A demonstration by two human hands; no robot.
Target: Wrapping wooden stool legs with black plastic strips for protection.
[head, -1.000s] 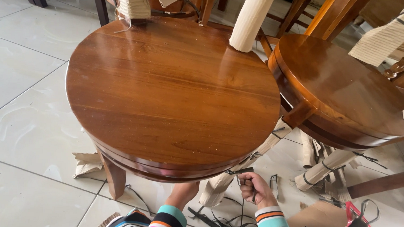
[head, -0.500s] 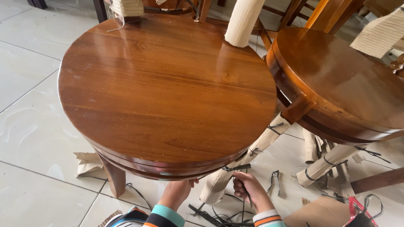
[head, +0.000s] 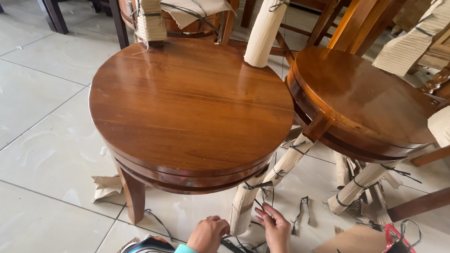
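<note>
Below the front edge of the round wooden stool (head: 191,105), a leg wrapped in corrugated cardboard (head: 243,212) is being handled by both hands close to the tiled floor (head: 44,150). The left hand (head: 208,235) is being held just beside the foot of the wrap, its fingers curled loosely inward; whether anything is being pinched there cannot be told. The right hand (head: 276,230) is being kept partly open, its fingertips (head: 263,212) being pressed against the side of the cardboard near a black strap (head: 257,185) that is tied around the leg higher up. The wrapped leg is standing at the stool's near right, between the 2 hands. Loose black straps (head: 243,249) are lying on the floor between the wrists, and a second stool (head: 358,101) with wrapped legs is standing just to the right. The step in hand is judged to be work on the wrapping of this 1 leg, either being secured or being loosened; which of the 2 cannot be told. For the next move, a firmer hold on the cardboard and a reach up to the strap would seem to be called for.
</note>
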